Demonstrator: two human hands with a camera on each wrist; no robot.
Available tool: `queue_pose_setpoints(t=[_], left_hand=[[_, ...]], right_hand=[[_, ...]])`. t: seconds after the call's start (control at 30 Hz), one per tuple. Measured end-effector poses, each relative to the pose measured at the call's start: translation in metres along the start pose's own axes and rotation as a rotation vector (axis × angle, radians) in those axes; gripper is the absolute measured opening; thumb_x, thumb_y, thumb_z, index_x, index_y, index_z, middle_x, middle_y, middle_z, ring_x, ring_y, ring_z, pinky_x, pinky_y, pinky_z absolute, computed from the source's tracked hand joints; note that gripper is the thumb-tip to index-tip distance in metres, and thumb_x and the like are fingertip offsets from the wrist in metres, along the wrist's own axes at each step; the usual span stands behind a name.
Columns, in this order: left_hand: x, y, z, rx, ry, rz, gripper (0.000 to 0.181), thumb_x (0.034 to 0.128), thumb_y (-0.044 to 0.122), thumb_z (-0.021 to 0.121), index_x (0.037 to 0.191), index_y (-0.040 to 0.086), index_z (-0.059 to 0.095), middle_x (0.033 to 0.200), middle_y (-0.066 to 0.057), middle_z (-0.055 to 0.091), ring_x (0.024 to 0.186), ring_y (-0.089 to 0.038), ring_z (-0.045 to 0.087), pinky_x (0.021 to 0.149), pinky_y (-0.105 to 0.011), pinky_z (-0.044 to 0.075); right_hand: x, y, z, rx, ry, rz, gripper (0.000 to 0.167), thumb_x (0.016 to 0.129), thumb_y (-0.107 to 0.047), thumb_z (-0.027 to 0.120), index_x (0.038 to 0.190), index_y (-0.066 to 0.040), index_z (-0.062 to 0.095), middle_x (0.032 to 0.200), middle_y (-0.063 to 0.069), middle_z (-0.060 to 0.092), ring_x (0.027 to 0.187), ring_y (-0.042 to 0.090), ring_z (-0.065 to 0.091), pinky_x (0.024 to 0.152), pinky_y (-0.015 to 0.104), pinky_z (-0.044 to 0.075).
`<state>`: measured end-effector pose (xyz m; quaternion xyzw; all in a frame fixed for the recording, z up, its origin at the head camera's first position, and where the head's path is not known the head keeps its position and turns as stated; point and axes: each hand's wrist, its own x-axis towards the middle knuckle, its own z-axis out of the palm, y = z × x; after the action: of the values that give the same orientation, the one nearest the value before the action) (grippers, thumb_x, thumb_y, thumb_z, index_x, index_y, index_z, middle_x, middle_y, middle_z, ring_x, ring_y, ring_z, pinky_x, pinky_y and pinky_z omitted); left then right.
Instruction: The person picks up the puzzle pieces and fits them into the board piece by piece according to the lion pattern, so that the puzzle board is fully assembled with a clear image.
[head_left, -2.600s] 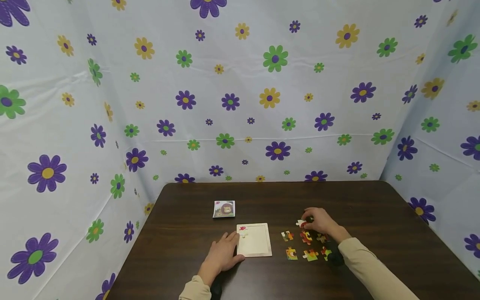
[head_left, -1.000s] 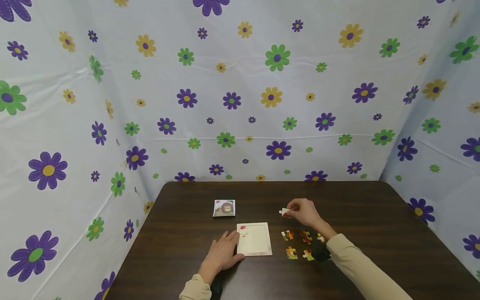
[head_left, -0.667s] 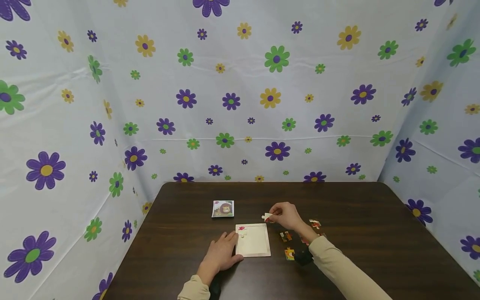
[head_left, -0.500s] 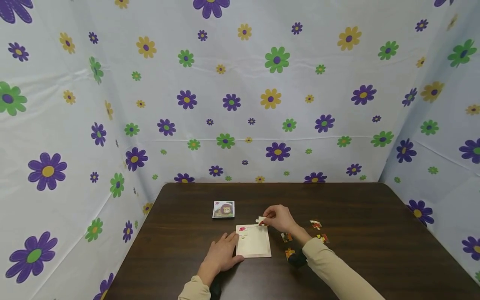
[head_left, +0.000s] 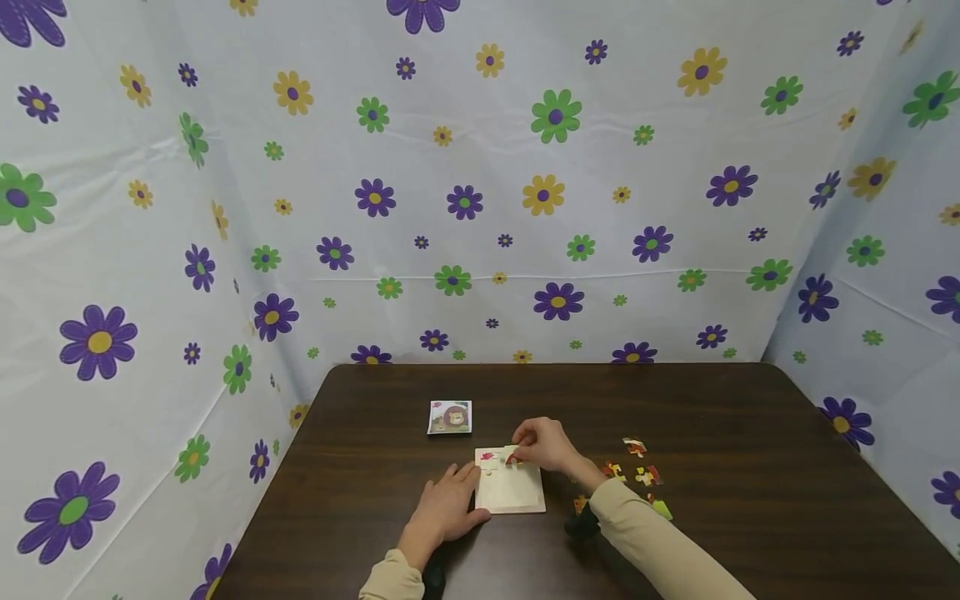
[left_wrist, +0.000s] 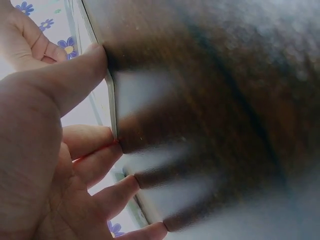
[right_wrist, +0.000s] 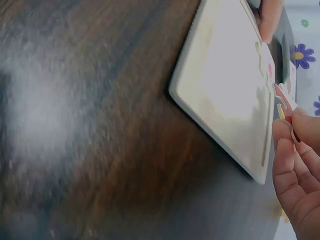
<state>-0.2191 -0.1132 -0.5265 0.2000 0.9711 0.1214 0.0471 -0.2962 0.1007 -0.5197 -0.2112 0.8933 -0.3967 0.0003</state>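
Resting L hand (head_left: 444, 506) on tbl (head_left: 337, 500), fingers straight, gripping nothing, thumb + fingertips touching L edge of sq. board (head_left: 510, 493). To R of board: loose puzzle pcs (head_left: 648, 476). Pinching red/white pc (head_left: 512, 458), tilted, btwn thumb + fingers of R hand (head_left: 547, 446), over far part of board; can't tell if touching it. Just L of that, on board: pink-marked pc (head_left: 489, 461). Beyond board: lion card (head_left: 450, 417). Farthest: floral cloth (head_left: 480, 162).

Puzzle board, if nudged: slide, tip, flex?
Likely slides rather than tips: the board lies flat on a glossy table. Probably stiff; its edges look straight. The left hand at its edge may brace it.
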Motion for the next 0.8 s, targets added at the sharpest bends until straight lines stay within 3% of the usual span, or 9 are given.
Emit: queue_pose_setpoints(t=[0.4, 0.6, 0.8], left_hand=[[0.001, -0.002, 0.003, 0.010, -0.009, -0.002, 0.069, 0.0834, 0.048, 0.069, 0.136, 0.007, 0.051, 0.140, -0.011, 0.050, 0.127, -0.040, 0.046, 0.088, -0.065, 0.041], [0.001, -0.002, 0.003, 0.014, -0.015, -0.006, 0.069, 0.0837, 0.048, 0.069, 0.136, 0.007, 0.051, 0.140, -0.011, 0.050, 0.127, -0.040, 0.046, 0.089, -0.065, 0.041], [0.000, -0.001, 0.001, 0.021, -0.011, 0.002, 0.068, 0.0843, 0.047, 0.069, 0.136, 0.006, 0.051, 0.140, -0.011, 0.050, 0.127, -0.040, 0.046, 0.089, -0.064, 0.041]], right_hand=[[0.002, -0.004, 0.013, -0.017, -0.011, 0.002, 0.017, 0.075, -0.001, 0.078, 0.089, 0.002, 0.069, 0.074, 0.003, 0.066, 0.065, 0.010, 0.060, 0.056, 0.025, 0.049], [0.003, -0.003, 0.017, -0.077, 0.025, -0.057, 0.009, 0.072, -0.001, 0.077, 0.077, -0.001, 0.070, 0.065, -0.001, 0.064, 0.057, 0.006, 0.054, 0.052, 0.022, 0.046], [0.005, -0.002, 0.023, -0.102, 0.057, -0.030, 0.007, 0.072, -0.004, 0.077, 0.071, -0.006, 0.070, 0.063, -0.004, 0.061, 0.057, 0.004, 0.050, 0.052, 0.021, 0.043]])
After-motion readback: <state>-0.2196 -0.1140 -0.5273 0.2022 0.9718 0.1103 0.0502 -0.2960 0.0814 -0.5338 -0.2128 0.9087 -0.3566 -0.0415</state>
